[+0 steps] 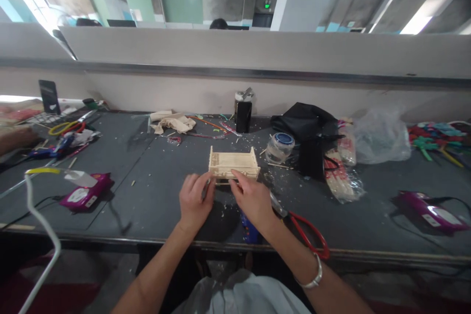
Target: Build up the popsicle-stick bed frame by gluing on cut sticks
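A small model made of pale wooden sticks (235, 161), shaped like a miniature bed with raised ends, sits on the dark table in front of me. My left hand (196, 198) pinches its near left corner between thumb and forefinger. At the middle of its near edge, my right hand (253, 198) closes thumb and forefinger on the front rail; the exact contact is too small to see. Beneath my right hand lies a blue tool (250, 230), partly hidden. Red-handled scissors or pliers (307, 233) rest beside my right wrist, partly covered.
Beyond the model stand a phone (243, 117) and a lidded clear jar (280, 147). Black bag (309, 120) and packed sticks (342, 176) lie right. Purple devices sit left (88, 191) and right (432, 211). A white curved tube (44, 228) crosses the left edge. Another person's hand (16, 140) shows far left.
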`<state>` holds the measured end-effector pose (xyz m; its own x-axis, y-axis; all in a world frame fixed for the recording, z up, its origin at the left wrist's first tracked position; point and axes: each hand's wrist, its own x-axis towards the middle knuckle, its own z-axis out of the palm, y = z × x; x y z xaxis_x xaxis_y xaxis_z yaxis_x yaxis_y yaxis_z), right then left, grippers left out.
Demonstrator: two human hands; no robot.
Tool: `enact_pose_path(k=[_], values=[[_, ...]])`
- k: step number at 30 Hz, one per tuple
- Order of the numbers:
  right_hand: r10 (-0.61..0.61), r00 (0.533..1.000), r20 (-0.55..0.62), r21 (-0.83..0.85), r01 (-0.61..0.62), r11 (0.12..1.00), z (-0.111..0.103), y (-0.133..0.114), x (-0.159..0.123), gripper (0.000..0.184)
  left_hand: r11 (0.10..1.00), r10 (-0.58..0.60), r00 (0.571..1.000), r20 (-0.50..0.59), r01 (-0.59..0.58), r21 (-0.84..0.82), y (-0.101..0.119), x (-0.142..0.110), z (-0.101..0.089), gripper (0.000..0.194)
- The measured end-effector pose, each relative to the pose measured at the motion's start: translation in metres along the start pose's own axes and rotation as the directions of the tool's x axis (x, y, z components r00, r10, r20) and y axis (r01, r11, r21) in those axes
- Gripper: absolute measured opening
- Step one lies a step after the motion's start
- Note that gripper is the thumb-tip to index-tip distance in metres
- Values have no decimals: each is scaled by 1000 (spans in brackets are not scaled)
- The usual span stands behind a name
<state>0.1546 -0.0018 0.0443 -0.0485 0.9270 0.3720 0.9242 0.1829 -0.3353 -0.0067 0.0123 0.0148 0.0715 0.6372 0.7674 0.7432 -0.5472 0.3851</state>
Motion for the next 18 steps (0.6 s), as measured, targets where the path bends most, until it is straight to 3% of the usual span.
enact_pose_path(k=[3, 4, 7, 9, 13, 18], values=[[25, 999, 27, 47, -26, 999, 7, -1, 4, 34, 995, 63, 997, 54, -67, 80, -4, 21, -14, 36], [33, 999, 34, 61, -35, 998, 8, -1, 5, 33, 994, 83, 987, 140, -91, 56, -6, 30, -17, 41], [47, 998, 43, 82, -51, 995, 11, -1, 8, 32, 992, 123, 898, 422, -110, -55, -13, 57, -21, 48], [51, 997, 52, 97, -56, 994, 12, -1, 9, 32, 990, 140, 826, 546, -105, -96, -19, 71, -19, 52], [52, 996, 72, 122, -60, 991, 13, -3, 10, 31, 978, 209, 741, 639, -166, -127, -25, 86, -12, 55], [48, 995, 86, 145, -60, 988, 13, -3, 13, 29, 971, 227, 684, 693, -213, -108, -19, 89, -4, 50]])
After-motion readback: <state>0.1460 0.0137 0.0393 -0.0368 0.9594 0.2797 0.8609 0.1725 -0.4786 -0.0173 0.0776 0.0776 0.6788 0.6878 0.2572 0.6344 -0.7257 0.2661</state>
